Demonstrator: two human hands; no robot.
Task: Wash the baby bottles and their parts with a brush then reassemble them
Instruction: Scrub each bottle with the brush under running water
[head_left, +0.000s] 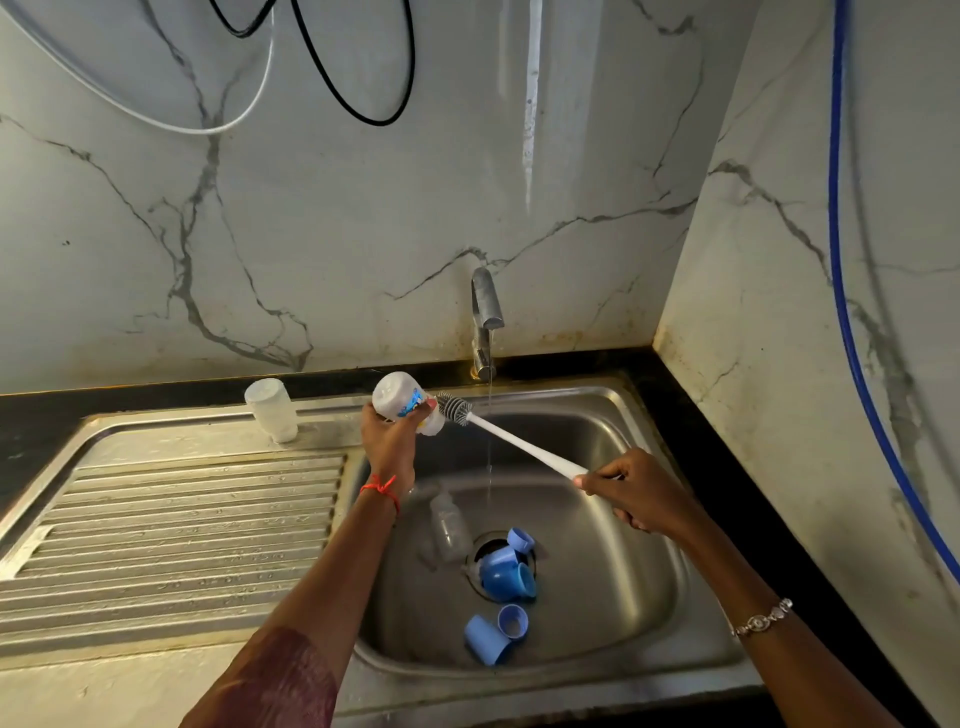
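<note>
**Bottle in one hand, brush at its mouth: handling notes**

You're holding the printed bottle (402, 402) up over the back left corner of the sink (597, 426), tipped on its side with the mouth facing right. Your left hand (389, 441) is wrapping it around the lower body, grip clamped on the bottle. Your right hand (628, 493) is pinching the far end of the brush (524, 444), grip closed on the white handle. The bristle head is sitting right against the bottle mouth. I can't tell if the tip is actually inside.

Water is running thin from the tap (485, 312), falling just past the brush handle.

My guess on feel: that bottle is looking like light, thin plastic, and it's going to be wet and slippery. Holding it round the middle like you're doing seems right, since squeezing near the open rim could flex it. Gripping the brush that far back is giving you reach but not much control, so the head may be wobbling as it goes in. Choking up a little might help.

Waiting in the basin: a clear bottle (449, 525) is lying on its side beside the drain, with blue caps (506, 571) piling on the drain and two more blue pieces (493, 636) nearer you. Those small bits are probably light enough to slide around. One frosted bottle (272, 410) is standing mouth-down on the drainboard (182, 519), well apart from the rest.
</note>
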